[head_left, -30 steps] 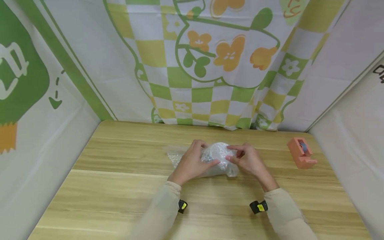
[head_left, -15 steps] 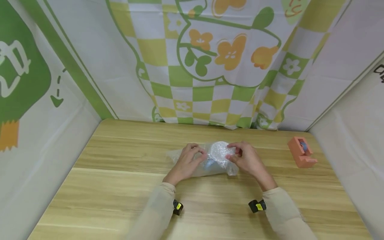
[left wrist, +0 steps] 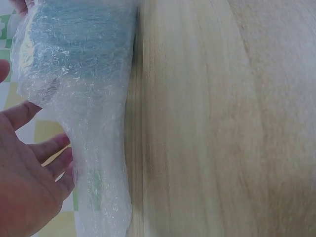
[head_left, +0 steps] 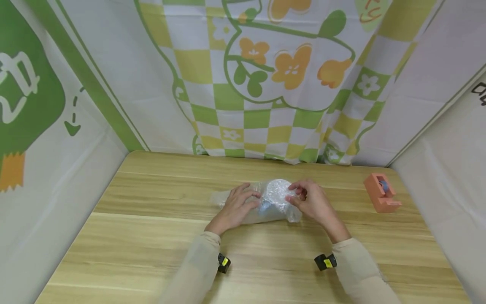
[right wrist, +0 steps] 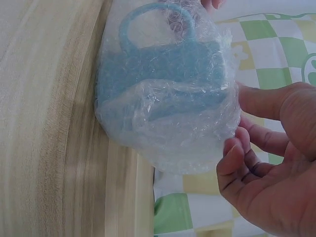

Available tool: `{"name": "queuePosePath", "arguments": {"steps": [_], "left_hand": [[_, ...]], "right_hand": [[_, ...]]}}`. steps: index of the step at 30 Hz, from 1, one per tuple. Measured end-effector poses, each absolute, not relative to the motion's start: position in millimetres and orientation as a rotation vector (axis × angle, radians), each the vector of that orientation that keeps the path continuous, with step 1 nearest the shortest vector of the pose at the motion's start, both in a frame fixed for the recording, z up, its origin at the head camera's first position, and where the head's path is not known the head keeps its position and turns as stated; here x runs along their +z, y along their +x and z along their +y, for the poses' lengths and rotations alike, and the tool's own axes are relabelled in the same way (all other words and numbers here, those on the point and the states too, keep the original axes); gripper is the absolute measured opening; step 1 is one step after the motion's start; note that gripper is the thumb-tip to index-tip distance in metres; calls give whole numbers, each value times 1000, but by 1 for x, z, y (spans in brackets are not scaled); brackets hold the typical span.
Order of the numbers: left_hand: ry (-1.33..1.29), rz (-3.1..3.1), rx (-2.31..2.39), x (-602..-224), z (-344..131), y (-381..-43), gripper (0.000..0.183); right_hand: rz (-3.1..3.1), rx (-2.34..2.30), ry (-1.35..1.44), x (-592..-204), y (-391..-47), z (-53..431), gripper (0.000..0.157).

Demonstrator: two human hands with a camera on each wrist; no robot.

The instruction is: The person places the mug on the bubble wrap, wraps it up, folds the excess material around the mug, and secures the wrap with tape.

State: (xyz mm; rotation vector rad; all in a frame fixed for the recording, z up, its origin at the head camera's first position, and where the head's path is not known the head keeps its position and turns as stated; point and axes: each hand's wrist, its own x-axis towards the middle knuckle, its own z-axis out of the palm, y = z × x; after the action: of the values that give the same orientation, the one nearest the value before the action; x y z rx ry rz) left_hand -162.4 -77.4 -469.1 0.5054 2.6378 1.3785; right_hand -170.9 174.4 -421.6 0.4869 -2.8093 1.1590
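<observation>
Bubble wrap (right wrist: 182, 140) blurs the blue object (right wrist: 158, 66), cropped atop the left wrist view.

In all there are two bare hands, one left hand (head_left: 234, 207) and one right hand (head_left: 314, 203); two beige fabric sleeves (head_left: 197, 264); two black wrist devices with yellow labels (head_left: 224, 262); one light-blue mug with a looped handle (right wrist: 163, 66); one clear plastic bubble-wrap covering (left wrist: 101, 148); one coral-orange block-shaped tape dispenser (head_left: 377, 197); one blue tape roll (head_left: 384, 185); and one pale wood-grained table (head_left: 144, 253).
</observation>
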Motion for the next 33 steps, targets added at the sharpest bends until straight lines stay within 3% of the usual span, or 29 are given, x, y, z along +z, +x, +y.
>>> {"name": "queuePosePath", "arguments": {"steps": [12, 20, 33], "left_hand": [[534, 2664, 1172, -472, -87, -162, 57], [522, 2696, 1149, -468, -85, -161, 55], [546, 2698, 1129, -468, -84, -161, 53]], "right_hand": [[-2816, 1097, 565, -420, -168, 175, 24], [-2919, 1056, 603, -413, -165, 174, 50], [-2912, 947, 502, -417, -162, 167, 51]]}}
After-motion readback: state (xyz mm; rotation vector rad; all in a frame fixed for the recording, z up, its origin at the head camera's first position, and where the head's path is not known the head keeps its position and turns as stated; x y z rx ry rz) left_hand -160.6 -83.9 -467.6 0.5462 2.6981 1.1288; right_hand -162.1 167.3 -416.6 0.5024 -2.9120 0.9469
